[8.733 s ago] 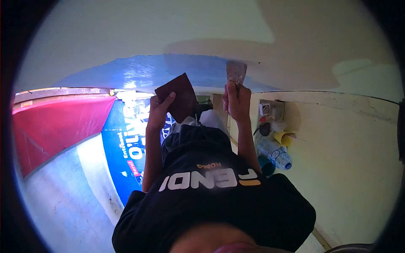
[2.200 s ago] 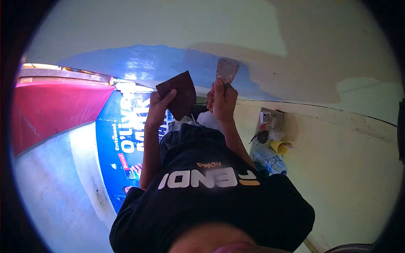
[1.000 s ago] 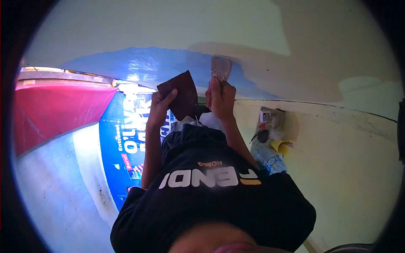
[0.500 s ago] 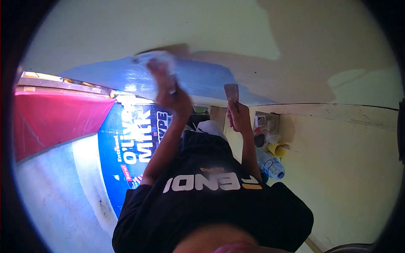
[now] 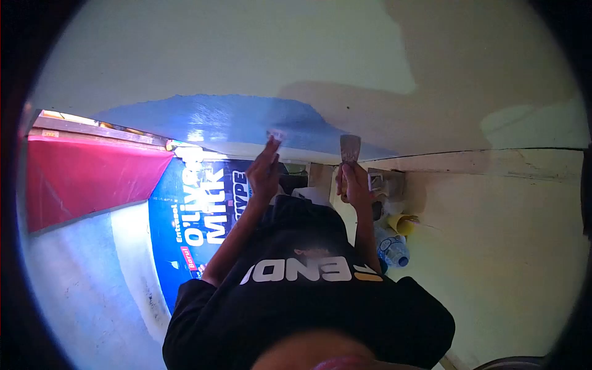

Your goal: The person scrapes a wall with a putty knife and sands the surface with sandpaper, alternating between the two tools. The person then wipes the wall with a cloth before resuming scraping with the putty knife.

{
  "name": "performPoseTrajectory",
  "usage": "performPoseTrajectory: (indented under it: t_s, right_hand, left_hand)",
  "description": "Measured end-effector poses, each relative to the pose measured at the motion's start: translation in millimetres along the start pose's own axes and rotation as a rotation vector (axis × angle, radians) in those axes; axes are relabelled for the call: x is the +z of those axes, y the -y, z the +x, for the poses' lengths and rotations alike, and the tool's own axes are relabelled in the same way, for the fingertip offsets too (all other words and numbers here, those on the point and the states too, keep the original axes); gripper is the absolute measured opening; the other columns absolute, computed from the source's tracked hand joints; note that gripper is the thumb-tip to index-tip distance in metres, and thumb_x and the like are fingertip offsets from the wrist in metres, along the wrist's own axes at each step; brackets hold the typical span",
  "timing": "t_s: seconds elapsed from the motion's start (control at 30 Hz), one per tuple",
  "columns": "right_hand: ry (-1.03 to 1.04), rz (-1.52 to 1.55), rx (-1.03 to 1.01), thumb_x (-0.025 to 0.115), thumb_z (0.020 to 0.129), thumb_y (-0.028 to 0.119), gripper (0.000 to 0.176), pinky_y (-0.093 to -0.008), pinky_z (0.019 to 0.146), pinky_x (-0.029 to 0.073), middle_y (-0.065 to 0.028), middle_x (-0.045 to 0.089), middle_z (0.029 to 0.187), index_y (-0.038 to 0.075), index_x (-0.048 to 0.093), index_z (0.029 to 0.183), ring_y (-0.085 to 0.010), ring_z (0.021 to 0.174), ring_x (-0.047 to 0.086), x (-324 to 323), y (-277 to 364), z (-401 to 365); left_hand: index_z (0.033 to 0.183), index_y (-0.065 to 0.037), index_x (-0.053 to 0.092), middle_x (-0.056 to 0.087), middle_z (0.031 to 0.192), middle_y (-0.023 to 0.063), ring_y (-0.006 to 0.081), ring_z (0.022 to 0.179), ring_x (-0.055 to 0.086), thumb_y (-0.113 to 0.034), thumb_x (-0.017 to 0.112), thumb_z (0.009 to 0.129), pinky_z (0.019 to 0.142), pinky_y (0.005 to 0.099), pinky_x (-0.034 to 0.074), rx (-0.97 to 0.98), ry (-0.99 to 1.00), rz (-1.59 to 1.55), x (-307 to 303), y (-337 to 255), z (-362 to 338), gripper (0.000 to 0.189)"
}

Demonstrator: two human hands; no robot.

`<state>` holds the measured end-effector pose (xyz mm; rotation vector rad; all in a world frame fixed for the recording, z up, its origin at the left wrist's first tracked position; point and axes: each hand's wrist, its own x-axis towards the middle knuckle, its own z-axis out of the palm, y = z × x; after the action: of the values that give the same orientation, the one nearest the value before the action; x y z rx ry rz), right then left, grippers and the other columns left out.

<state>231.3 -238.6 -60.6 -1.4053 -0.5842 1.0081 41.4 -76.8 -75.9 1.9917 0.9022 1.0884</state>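
Note:
My left hand (image 5: 265, 172) is closed around a pale, flat scraper-like tool (image 5: 275, 134). The tool is small and blurred here, close to or against the lower part of a glossy blue patch (image 5: 216, 117) on the pale wall (image 5: 246, 49). To the right, my right hand (image 5: 354, 185) grips a putty knife (image 5: 350, 148) with its worn, stained blade pointing up. That blade lies in front of the wall's lower edge; whether it touches cannot be told.
A red sheet (image 5: 92, 179) and a blue printed banner (image 5: 166, 228) hang at left. By my right forearm are a clear plastic bottle (image 5: 393, 251) and a yellow cup (image 5: 402, 224). A pale wall or panel (image 5: 493, 246) fills the right side.
My left hand has come down and right with its tool, from the upper blue patch to its lower edge. My right hand, still holding the putty knife, is slightly lower and further right.

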Motion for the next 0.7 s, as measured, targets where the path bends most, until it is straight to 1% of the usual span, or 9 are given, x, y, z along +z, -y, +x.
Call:
performPoseTrajectory:
  t_s: [0.1, 0.17, 0.27, 0.3, 0.37, 0.43, 0.5, 0.6, 0.7]
  right_hand:
    - [0.015, -0.061, -0.066, 0.043, 0.101, 0.018, 0.025, -0.0291, 0.049, 0.048, -0.0049, 0.052, 0.063, 0.003, 0.049, 0.082, -0.0121, 0.047, 0.050, -0.5, 3.3, 7.0]
    - [0.026, -0.093, -0.145, 0.042, 0.101, 0.019, 0.025, -0.0298, 0.049, 0.047, -0.0050, 0.052, 0.064, 0.003, 0.049, 0.083, -0.0127, 0.048, 0.051, 1.3, 9.3, 8.7]
    - [0.037, -0.079, -0.259, 0.042, 0.101, 0.020, 0.026, -0.0297, 0.048, 0.046, -0.0052, 0.052, 0.063, 0.002, 0.049, 0.084, -0.0131, 0.049, 0.052, 5.2, 7.4, 16.2]
    - [0.041, -0.062, -0.292, 0.042, 0.101, 0.020, 0.026, -0.0295, 0.048, 0.046, -0.0052, 0.052, 0.063, 0.001, 0.050, 0.084, -0.0131, 0.050, 0.052, 6.8, 5.1, 18.6]
    - [0.040, -0.073, -0.276, 0.042, 0.101, 0.021, 0.028, -0.0291, 0.047, 0.045, -0.0053, 0.052, 0.061, 0.001, 0.051, 0.083, -0.0129, 0.049, 0.052, 8.3, 1.7, 24.2]
    - [0.077, -0.107, -0.297, 0.042, 0.101, 0.022, 0.031, -0.0289, 0.046, 0.044, -0.0051, 0.053, 0.059, 0.001, 0.052, 0.080, -0.0126, 0.048, 0.052, 12.6, 4.1, 29.2]
    - [0.144, -0.161, -0.351, 0.043, 0.101, 0.023, 0.035, -0.0286, 0.045, 0.043, -0.0047, 0.053, 0.058, 0.002, 0.053, 0.075, -0.0121, 0.048, 0.052, 23.5, 9.5, 33.0]
    - [0.058, -0.199, -0.383, 0.043, 0.101, 0.026, 0.044, -0.0287, 0.045, 0.041, -0.0029, 0.051, 0.051, 0.004, 0.054, 0.064, -0.0118, 0.045, 0.051, 47.3, 20.4, 39.1]
    - [0.060, -0.277, -0.405, 0.044, 0.100, 0.025, 0.045, -0.0293, 0.045, 0.040, -0.0029, 0.051, 0.048, 0.005, 0.054, 0.061, -0.0123, 0.044, 0.051, 50.9, 10.5, 53.7]
  left_hand:
    - [0.124, -0.004, 0.062, 0.060, 0.125, 0.0191, 0.0278, 0.113, 0.062, 0.005, 0.057, 0.089, 0.090, 0.0374, 0.051, -0.022, -0.247, -0.039, -11.2, 1.5, -0.4, 0.036]
    - [0.126, 0.000, 0.059, 0.061, 0.125, 0.0178, 0.0251, 0.112, 0.061, 0.006, 0.053, 0.091, 0.089, 0.0348, 0.051, -0.151, -0.346, -0.068, -23.4, -19.7, 5.0, 0.036]
    - [0.117, 0.006, 0.062, 0.070, 0.101, 0.0142, 0.0156, 0.088, 0.065, -0.007, 0.054, 0.095, 0.079, 0.0298, 0.051, -0.076, -0.565, -0.027, -16.3, -24.2, 28.0, 0.027]
    - [0.119, 0.006, 0.061, 0.069, 0.106, 0.0146, 0.0163, 0.093, 0.065, -0.006, 0.053, 0.095, 0.080, 0.0299, 0.051, -0.027, -0.611, -0.104, -12.3, -34.8, 43.5, 0.028]
    - [0.129, 0.000, 0.056, 0.060, 0.127, 0.0160, 0.0258, 0.116, 0.059, 0.005, 0.052, 0.092, 0.089, 0.0339, 0.052, -0.010, -0.452, -0.170, -2.5, -57.4, 64.7, 0.037]
    - [0.126, -0.004, 0.060, 0.059, 0.128, 0.0151, 0.0264, 0.119, 0.057, 0.006, 0.057, 0.088, 0.086, 0.0311, 0.053, 0.053, -0.394, -0.068, 16.1, -60.8, 70.7, 0.039]
    - [0.122, -0.003, 0.062, 0.066, 0.115, 0.0164, 0.0261, 0.106, 0.065, 0.005, 0.060, 0.087, 0.086, 0.0304, 0.053, 0.199, -0.328, 0.111, 20.7, -61.3, 63.5, 0.036]
    - [0.103, 0.002, 0.069, 0.071, 0.087, 0.0170, 0.0214, 0.078, 0.070, -0.005, 0.064, 0.088, 0.070, 0.0345, 0.055, -0.234, -0.137, -0.065, 16.2, -58.9, 37.9, 0.018]
    - [0.082, 0.005, 0.069, 0.065, 0.061, 0.0118, 0.0129, 0.053, 0.057, -0.019, 0.065, 0.090, 0.049, 0.0372, 0.043, -0.380, -0.001, 0.043, -8.0, -21.8, 17.0, 0.026]
